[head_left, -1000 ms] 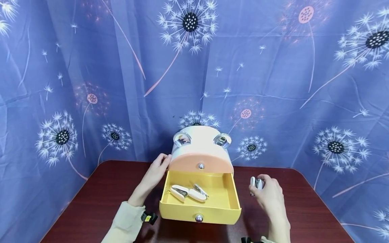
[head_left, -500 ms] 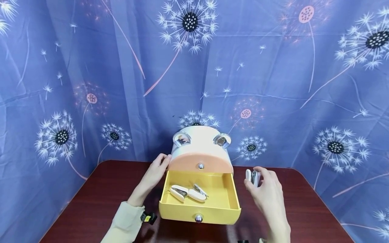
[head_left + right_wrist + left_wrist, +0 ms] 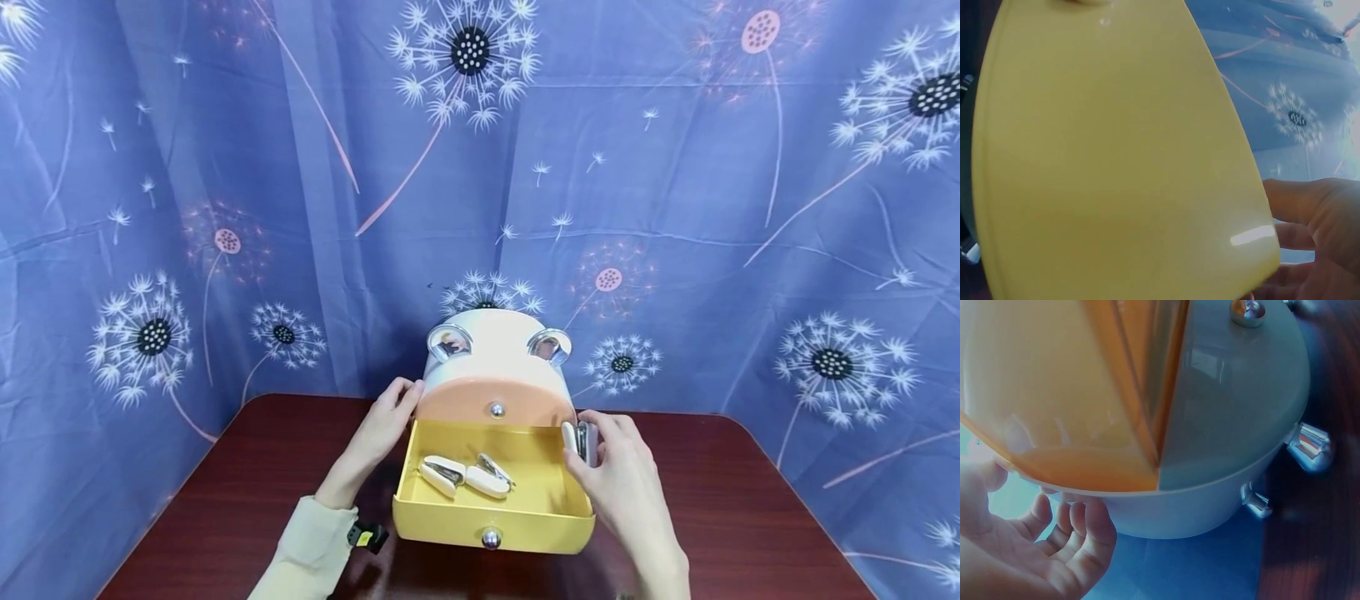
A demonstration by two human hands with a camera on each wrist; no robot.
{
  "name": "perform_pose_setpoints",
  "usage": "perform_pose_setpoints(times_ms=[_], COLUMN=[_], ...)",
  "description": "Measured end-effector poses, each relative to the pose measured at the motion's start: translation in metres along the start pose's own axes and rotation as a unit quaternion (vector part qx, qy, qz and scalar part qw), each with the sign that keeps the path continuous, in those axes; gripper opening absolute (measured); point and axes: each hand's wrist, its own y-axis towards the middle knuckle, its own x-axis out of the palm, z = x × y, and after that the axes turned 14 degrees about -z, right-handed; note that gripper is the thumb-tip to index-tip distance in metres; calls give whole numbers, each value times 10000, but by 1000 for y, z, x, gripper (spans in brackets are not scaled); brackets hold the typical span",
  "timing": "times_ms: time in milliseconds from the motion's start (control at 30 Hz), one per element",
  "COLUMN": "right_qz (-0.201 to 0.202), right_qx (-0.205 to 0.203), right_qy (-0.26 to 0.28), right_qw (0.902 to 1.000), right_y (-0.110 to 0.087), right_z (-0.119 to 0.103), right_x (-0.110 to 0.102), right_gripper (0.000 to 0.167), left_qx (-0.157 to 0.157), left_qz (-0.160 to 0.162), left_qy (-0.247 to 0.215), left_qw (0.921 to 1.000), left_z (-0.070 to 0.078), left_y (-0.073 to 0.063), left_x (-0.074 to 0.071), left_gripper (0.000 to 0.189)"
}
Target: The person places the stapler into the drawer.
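Note:
My right hand (image 3: 626, 479) pinches a small white stapler (image 3: 570, 437) with metal between its halves, over the right wall of the yellow drawer (image 3: 532, 532). In the right wrist view the drawer's front hides that stapler and part of the hand (image 3: 1335, 231). The drawer is pulled out of a white, round-topped desktop cabinet (image 3: 495, 354). Inside it, toward the left, lie two similar white staplers, the left one (image 3: 437, 478) and the right one (image 3: 486, 482), end to end. My left hand (image 3: 381, 429) rests its fingertips on the cabinet's left side.
Above the open drawer is a closed peach drawer (image 3: 457, 402) with a silver knob. Two shiny, ear-like rings (image 3: 550, 347) stick up from the cabinet. The dark red table (image 3: 750, 508) carries it, and a blue dandelion-print curtain (image 3: 675, 208) hangs behind.
My right hand has carried the stapler leftward from the drawer's right, up to its right wall. The left hand, the drawer and the two staplers inside have stayed in place.

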Motion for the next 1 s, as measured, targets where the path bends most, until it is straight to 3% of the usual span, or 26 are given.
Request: perform_pose_setpoints(times_ms=[600, 767, 867, 1000], right_qz=[-544, -937, -1232, -1817], right_qx=[-1089, -1296, -1361, -1303], right_qy=[-533, -737, -987, -1190], right_qw=[9911, 9844, 9780, 9674], right_y=[6, 12, 16, 21], right_z=[-17, -16, -17, -20], right_x=[24, 32, 35, 36], right_gripper=[43, 39, 27, 23], left_qx=[14, -25, -35, -6], left_qz=[-3, 6, -11, -27], left_qy=[7, -35, -29, 0], left_qw=[10000, 10000, 10000, 10000], left_z=[2, 0, -1, -2], left_y=[1, 1, 1, 1], left_x=[-2, -2, -2, -2], left_gripper=[37, 34, 34, 36])
